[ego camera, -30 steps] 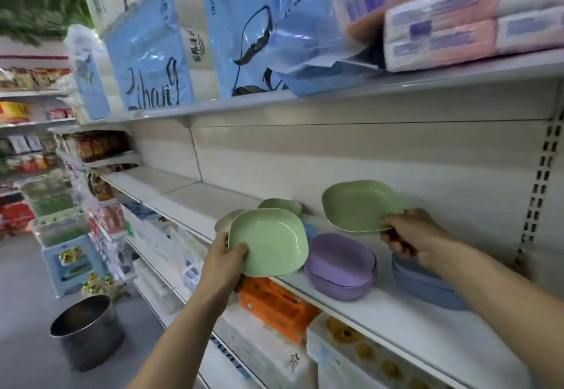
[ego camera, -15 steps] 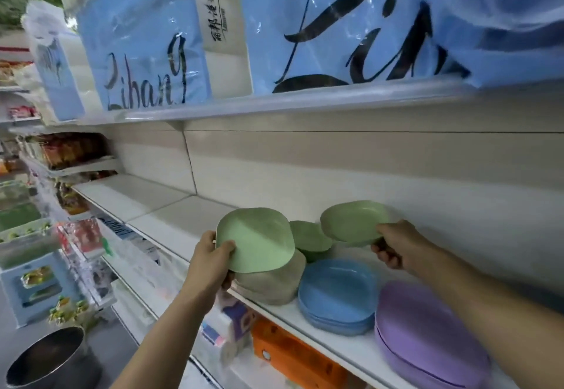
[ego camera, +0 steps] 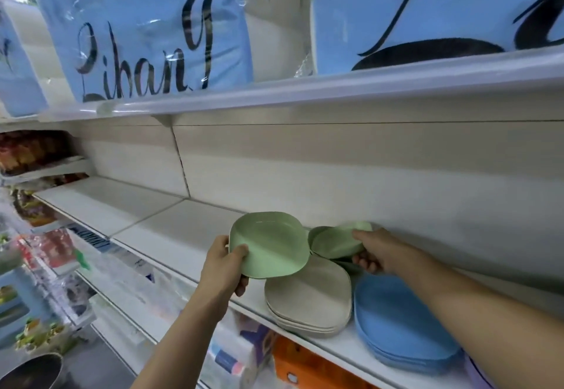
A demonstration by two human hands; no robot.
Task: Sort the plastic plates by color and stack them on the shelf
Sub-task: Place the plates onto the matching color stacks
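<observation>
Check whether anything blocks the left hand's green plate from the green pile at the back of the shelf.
Yes. The right hand holds a second green plastic plate over the green pile, right beside the left hand's green plastic plate. The beige plate stack lies lower, in front; likely passable above.

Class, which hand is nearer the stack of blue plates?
Right. The right hand, gripping the far green plate, is just behind the blue stack; the left hand, holding the near green plate, is farther left, past the beige stack.

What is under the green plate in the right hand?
A lower green plate on the shelf, only edges showing; the held plate and right hand cover the rest.
</observation>
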